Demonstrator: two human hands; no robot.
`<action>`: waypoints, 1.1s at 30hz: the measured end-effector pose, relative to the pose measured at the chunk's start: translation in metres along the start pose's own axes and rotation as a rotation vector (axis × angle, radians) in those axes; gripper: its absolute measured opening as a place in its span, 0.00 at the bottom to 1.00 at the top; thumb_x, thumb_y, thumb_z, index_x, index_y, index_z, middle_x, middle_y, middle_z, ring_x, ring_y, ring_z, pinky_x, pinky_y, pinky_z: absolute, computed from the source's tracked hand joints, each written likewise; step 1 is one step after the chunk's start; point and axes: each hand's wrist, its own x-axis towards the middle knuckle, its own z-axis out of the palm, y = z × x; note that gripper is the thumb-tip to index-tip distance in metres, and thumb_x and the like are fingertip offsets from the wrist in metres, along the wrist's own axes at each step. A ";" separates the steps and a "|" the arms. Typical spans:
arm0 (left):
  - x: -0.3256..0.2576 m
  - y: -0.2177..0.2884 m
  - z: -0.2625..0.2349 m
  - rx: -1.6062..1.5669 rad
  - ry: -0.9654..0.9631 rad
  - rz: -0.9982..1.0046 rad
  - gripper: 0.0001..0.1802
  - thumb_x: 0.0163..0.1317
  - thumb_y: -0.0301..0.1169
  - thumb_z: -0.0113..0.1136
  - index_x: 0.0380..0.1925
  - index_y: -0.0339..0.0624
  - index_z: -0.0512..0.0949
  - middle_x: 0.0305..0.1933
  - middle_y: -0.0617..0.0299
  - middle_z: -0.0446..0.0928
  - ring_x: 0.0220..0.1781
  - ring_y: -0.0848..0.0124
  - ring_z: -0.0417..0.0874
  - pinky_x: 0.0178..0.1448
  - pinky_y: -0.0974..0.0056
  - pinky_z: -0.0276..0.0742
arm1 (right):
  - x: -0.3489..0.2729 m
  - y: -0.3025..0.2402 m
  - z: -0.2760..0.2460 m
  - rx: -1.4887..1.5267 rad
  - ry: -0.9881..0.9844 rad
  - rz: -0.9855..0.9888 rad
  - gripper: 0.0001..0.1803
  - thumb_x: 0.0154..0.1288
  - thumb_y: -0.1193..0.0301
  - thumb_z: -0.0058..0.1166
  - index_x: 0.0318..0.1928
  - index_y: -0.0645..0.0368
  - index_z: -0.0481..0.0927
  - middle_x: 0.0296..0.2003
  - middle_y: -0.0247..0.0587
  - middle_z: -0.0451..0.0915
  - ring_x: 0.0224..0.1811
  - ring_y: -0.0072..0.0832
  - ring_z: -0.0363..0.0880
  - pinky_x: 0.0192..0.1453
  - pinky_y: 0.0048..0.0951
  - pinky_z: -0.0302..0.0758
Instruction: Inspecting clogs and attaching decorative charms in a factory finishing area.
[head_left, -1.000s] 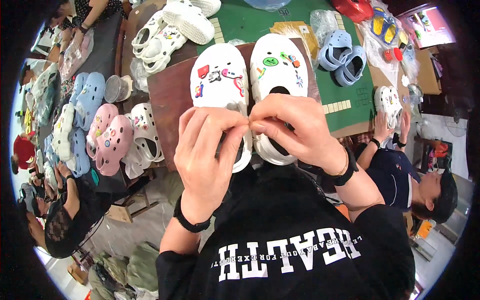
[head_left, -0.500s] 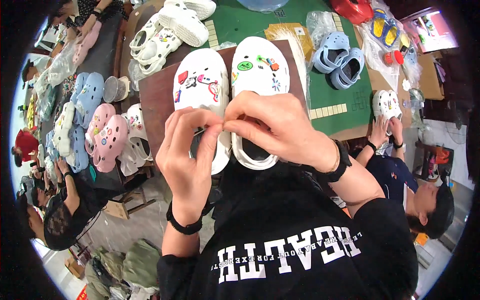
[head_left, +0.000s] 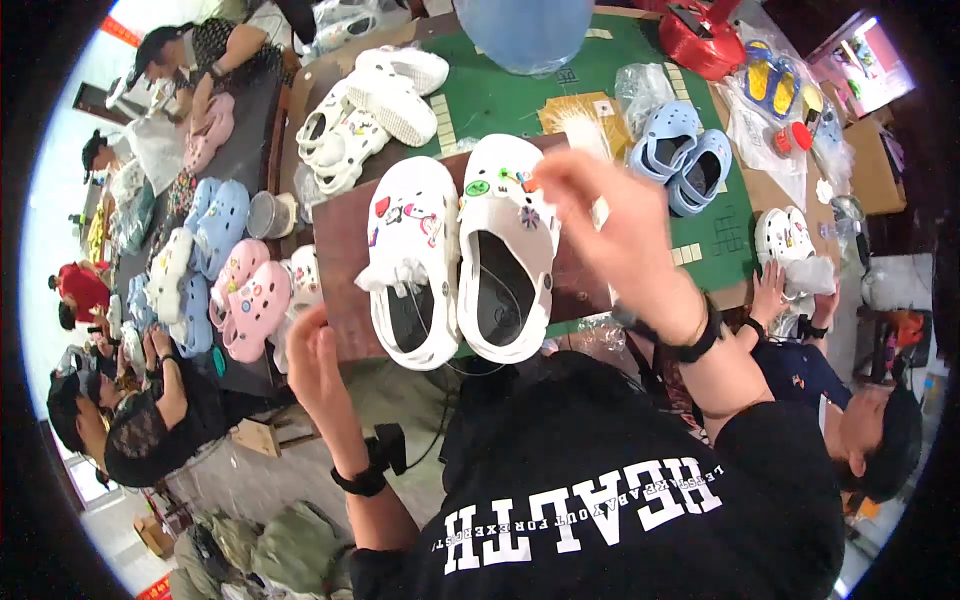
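A pair of white clogs (head_left: 460, 260) lies side by side, toes far, on a dark brown board (head_left: 340, 250) on the counter (head_left: 500, 100), directly in front of the person. Both shoes carry small coloured charms on their uppers, and a thin cord seems to trail from their near ends toward the person's dark shirt.

The right hand (head_left: 610, 220) is raised over the right clog's toe, blurred, fingers pinched loosely; whether it grips a charm or the cord cannot be told. The left hand (head_left: 315, 360) hovers at the near left of the board, fingers curled and apart from the shoes, holding nothing that shows. The hands are well apart.

Further right sit a pair of pale blue clogs (head_left: 685, 160); to the left, pink clogs (head_left: 250, 300) and more white ones (head_left: 370, 110).

In my judgement the risk lies in the cord: with neither hand steadying the shoes, a tug could drag or tip a clog off the near edge of the board. A sweeping right hand could also knock a charm loose.
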 end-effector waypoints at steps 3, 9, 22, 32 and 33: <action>-0.001 -0.030 0.006 -0.168 -0.129 -0.182 0.13 0.71 0.29 0.53 0.51 0.35 0.76 0.49 0.62 0.78 0.51 0.75 0.76 0.58 0.67 0.71 | -0.032 -0.022 0.023 -0.240 -0.357 -0.172 0.06 0.61 0.74 0.54 0.38 0.59 0.75 0.29 0.37 0.78 0.31 0.34 0.81 0.32 0.33 0.78; 0.010 -0.055 0.043 -0.233 -0.361 -0.198 0.13 0.73 0.33 0.49 0.47 0.34 0.75 0.44 0.65 0.76 0.36 0.82 0.75 0.35 0.76 0.70 | -0.035 -0.034 0.073 -0.503 -0.386 0.216 0.23 0.63 0.55 0.59 0.28 0.66 0.76 0.17 0.46 0.79 0.20 0.40 0.83 0.24 0.36 0.78; 0.034 -0.045 0.044 -0.445 -0.677 -0.349 0.03 0.70 0.25 0.52 0.39 0.37 0.74 0.34 0.66 0.75 0.35 0.80 0.76 0.38 0.73 0.74 | -0.055 -0.039 0.064 -0.604 -0.369 0.367 0.18 0.60 0.62 0.58 0.42 0.63 0.72 0.18 0.48 0.78 0.19 0.46 0.79 0.23 0.44 0.73; 0.032 -0.042 0.050 -0.427 -0.487 -0.328 0.08 0.73 0.27 0.48 0.39 0.33 0.74 0.34 0.63 0.75 0.35 0.76 0.78 0.41 0.71 0.78 | -0.042 -0.016 0.019 -0.406 -0.359 0.462 0.18 0.63 0.59 0.51 0.41 0.62 0.72 0.20 0.53 0.78 0.24 0.51 0.79 0.30 0.48 0.75; 0.031 -0.041 0.051 -0.428 -0.473 -0.325 0.08 0.73 0.27 0.48 0.39 0.33 0.74 0.34 0.63 0.75 0.35 0.76 0.78 0.41 0.71 0.78 | -0.039 -0.015 0.002 -0.413 -0.310 0.487 0.18 0.63 0.58 0.52 0.39 0.62 0.72 0.22 0.54 0.78 0.28 0.52 0.80 0.32 0.48 0.75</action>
